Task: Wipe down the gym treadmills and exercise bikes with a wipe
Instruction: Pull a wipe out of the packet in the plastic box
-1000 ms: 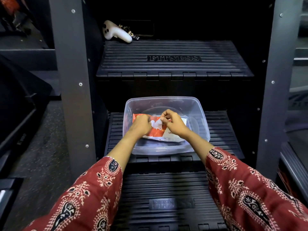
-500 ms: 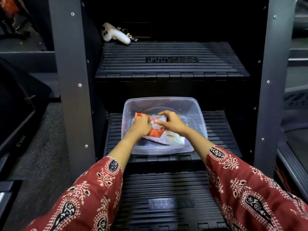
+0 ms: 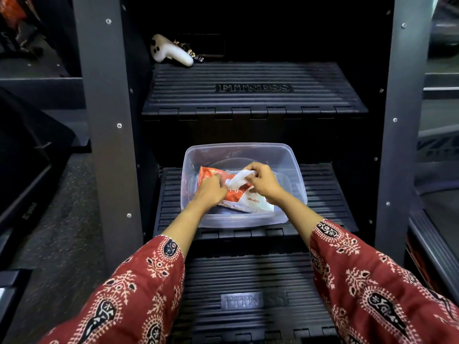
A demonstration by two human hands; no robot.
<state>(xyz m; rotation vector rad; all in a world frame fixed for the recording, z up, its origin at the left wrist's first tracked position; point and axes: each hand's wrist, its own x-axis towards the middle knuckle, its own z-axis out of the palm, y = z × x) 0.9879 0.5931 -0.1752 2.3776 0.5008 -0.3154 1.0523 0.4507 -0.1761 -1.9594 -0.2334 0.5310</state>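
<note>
White wipe [image 3: 239, 178] is pinched by right hand [image 3: 264, 186] fingers, pack [image 3: 250, 202] gripped by left hand [image 3: 210, 191]; prep only, apparently no machines wiped yet.

One wide-angle view is taken from the head, faced forward and tilted steeply down; the ridged steps [image 3: 250, 78] are seen from close above, framed between grey uprights [image 3: 106, 145]; the left hand [image 3: 211, 189] and right hand [image 3: 264, 182] are centred at arm's length.
</note>
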